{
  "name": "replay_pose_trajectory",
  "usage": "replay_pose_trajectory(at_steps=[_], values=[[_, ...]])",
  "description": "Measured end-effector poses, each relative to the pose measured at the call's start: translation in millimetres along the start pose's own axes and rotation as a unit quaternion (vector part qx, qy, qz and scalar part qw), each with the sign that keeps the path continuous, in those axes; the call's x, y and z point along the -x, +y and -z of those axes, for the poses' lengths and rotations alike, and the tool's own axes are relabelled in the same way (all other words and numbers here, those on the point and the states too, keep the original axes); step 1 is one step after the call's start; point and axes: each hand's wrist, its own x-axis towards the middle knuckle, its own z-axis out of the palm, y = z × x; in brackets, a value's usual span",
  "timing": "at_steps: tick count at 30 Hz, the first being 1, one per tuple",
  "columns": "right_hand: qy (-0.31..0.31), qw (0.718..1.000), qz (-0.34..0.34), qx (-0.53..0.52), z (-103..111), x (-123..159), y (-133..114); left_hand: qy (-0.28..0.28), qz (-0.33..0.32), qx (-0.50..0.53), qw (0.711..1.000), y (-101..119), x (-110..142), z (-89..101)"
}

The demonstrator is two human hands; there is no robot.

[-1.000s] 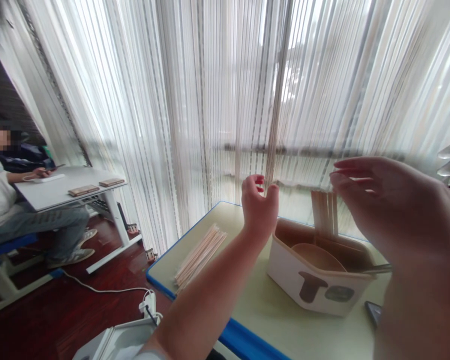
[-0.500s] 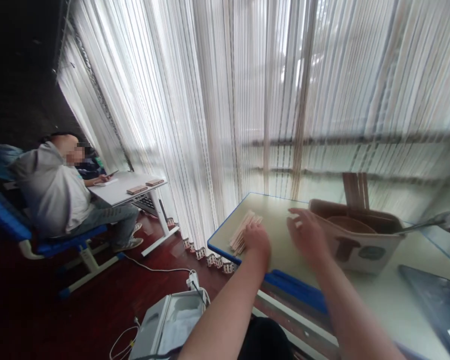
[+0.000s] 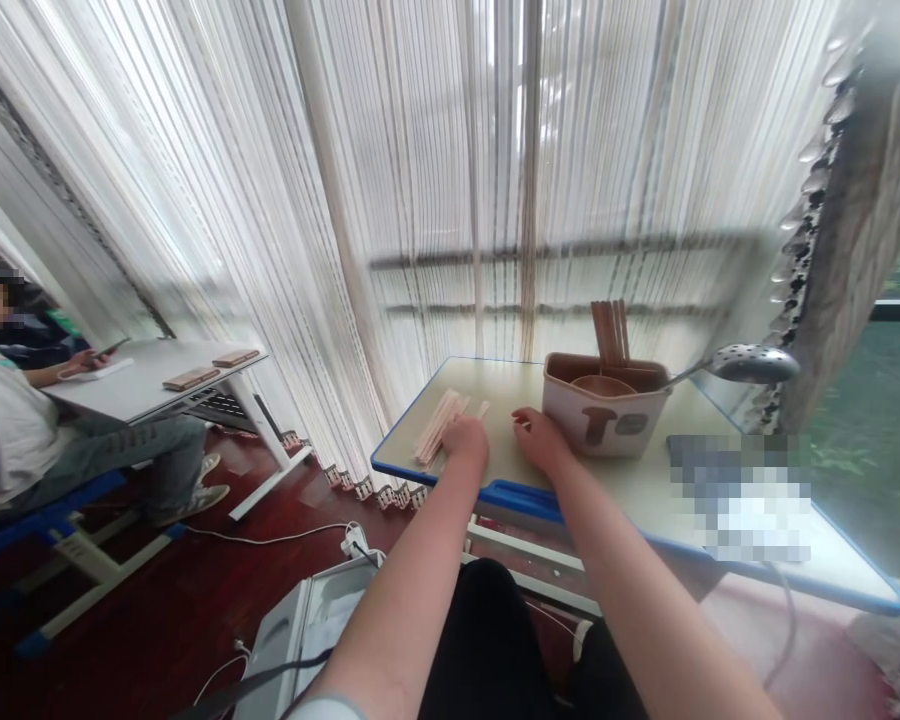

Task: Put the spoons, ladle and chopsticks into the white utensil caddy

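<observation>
Left hand (image 3: 466, 438) curled at slim, pale wooden sticks (image 3: 436, 425); grip hidden, cannot tell. Right hand (image 3: 538, 440) half-open, empty, near tapered, smooth-walled bin (image 3: 613, 442) on blue-edged tabletop (image 3: 487, 376).

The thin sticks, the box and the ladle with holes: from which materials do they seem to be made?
Thin sticks: probably unpainted wood or bamboo, given their pale, matt tan colour. Box: likely smooth plastic, judging by its even walls and rounded corners. Ladle with holes: apparently polished metal, as its grey bowl shows bright reflections.
</observation>
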Motion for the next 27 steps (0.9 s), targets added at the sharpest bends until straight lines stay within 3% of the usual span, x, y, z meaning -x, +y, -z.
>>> replay_pose_trajectory(at_steps=[11,17,21,27], values=[[0.019,0.999,0.011,-0.026,0.2,-0.2,-1.7,0.085,-0.06,0.028,0.994,4.6,7.3,6.1],[0.087,0.995,-0.01,-0.057,7.1,-0.1,-6.2,0.166,-0.151,0.107,0.969,4.1,6.5,8.4],[0.097,0.988,-0.007,-0.116,11.2,3.6,-15.7,0.217,-0.203,0.172,0.939,2.3,10.3,11.2],[0.128,0.948,0.006,-0.293,18.1,7.6,-34.7,0.21,-0.268,0.22,0.914,4.2,17.1,18.7]])
